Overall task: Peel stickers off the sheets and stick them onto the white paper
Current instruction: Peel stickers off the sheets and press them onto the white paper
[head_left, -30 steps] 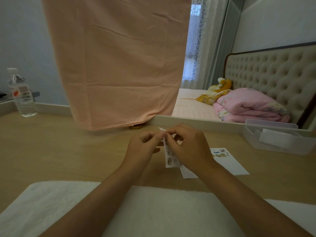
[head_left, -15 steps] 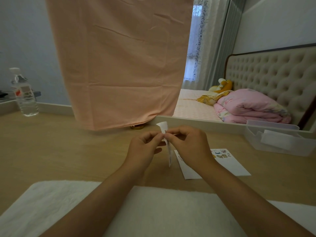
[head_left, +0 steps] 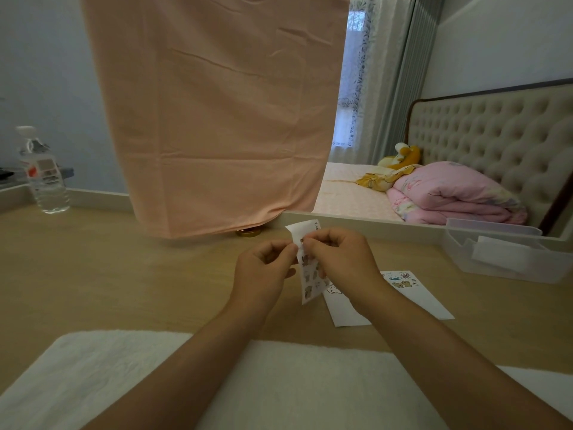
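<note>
**Current state.** The white paper (head_left: 344, 311) lies flat on the tabletop (head_left: 124, 274). Its far end already carries a few stickers (head_left: 403, 279); the near end is bare.

**Task item.** The sticker sheet (head_left: 311, 280) is held in the air, above and just left of the white paper. It hangs roughly upright, with its top edge curled over.

**Left hand.** The left hand (head_left: 263, 268) pinches the sheet's left edge between thumb and fingertips. This grip probably serves to steady the backing, so that a pull on a sticker does not drag the whole sheet along.

**Right hand.** The right hand (head_left: 338, 259) is closed, its fingertips pinching at the upper part of the sheet from the side nearer the white paper. This is judged to be the peeling step. Whether a sticker edge has lifted cannot be told; the fingers hide it.

**Reason for position.** Holding the sheet close over the white paper keeps the transfer short, and bending it probably helps a sticker corner lift off the backing.

**Surroundings.** A clear plastic bin (head_left: 508, 259) stands beyond the white paper to the right. A water bottle (head_left: 46, 181) stands well apart to the left. A white towel (head_left: 279, 383) lies nearer the person than the white paper.
</note>
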Action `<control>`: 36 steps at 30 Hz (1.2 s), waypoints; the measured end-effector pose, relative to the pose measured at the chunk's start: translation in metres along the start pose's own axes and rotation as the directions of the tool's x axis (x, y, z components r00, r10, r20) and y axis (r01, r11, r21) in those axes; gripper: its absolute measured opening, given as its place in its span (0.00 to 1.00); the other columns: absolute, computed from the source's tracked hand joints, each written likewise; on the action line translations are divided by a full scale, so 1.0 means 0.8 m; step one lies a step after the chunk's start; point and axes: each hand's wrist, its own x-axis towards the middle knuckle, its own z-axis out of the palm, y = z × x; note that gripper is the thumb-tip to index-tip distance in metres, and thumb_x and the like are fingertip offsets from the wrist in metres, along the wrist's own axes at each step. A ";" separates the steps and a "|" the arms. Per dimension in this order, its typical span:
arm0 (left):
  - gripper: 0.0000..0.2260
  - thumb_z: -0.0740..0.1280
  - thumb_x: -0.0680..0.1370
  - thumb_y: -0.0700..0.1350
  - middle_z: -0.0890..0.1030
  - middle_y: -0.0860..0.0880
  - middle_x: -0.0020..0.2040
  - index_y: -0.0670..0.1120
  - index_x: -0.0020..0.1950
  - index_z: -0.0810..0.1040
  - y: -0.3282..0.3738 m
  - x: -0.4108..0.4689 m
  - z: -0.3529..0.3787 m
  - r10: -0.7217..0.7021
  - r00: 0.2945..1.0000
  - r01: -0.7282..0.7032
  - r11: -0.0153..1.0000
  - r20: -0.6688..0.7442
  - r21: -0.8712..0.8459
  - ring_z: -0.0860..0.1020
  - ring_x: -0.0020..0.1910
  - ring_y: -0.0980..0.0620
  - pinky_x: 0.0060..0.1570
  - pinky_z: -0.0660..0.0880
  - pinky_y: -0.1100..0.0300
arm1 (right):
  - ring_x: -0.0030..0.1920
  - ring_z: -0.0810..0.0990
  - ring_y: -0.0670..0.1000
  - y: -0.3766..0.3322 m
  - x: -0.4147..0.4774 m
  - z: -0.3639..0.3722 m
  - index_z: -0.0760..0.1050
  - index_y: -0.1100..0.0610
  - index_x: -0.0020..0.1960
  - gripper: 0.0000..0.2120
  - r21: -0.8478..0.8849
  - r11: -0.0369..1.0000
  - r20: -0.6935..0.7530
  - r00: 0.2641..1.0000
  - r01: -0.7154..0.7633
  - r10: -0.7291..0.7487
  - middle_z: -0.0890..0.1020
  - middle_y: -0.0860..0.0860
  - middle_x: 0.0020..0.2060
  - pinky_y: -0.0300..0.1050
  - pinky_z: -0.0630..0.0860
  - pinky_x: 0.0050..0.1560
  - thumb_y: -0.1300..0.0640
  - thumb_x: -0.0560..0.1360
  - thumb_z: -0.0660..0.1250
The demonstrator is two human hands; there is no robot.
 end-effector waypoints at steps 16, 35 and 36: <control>0.05 0.68 0.80 0.41 0.87 0.50 0.46 0.44 0.51 0.84 0.010 0.003 -0.011 0.077 0.995 -0.081 0.995 0.065 0.052 0.85 0.46 0.52 0.49 0.83 0.52 | 0.42 0.80 0.40 0.015 0.006 -0.010 0.86 0.45 0.50 0.06 -0.340 0.859 0.013 0.916 0.381 -0.401 0.83 0.41 0.44 0.43 0.80 0.41 0.50 0.74 0.75; 0.11 0.68 0.77 0.36 0.84 0.60 0.40 0.53 0.50 0.83 0.019 0.003 -0.018 0.130 0.985 -0.154 0.960 0.112 0.236 0.82 0.38 0.62 0.33 0.74 0.70 | 0.37 0.81 0.41 0.000 0.009 -0.016 0.85 0.48 0.47 0.07 -0.312 0.924 0.128 0.973 0.223 -0.192 0.84 0.42 0.39 0.47 0.81 0.42 0.52 0.79 0.68; 0.12 0.67 0.77 0.36 0.84 0.61 0.40 0.53 0.49 0.83 0.020 0.002 -0.019 0.130 0.984 -0.156 0.956 0.119 0.248 0.82 0.38 0.62 0.33 0.74 0.70 | 0.35 0.81 0.40 -0.002 0.010 -0.018 0.85 0.49 0.46 0.07 -0.278 0.939 0.142 0.976 0.201 -0.167 0.84 0.43 0.38 0.46 0.81 0.40 0.53 0.79 0.68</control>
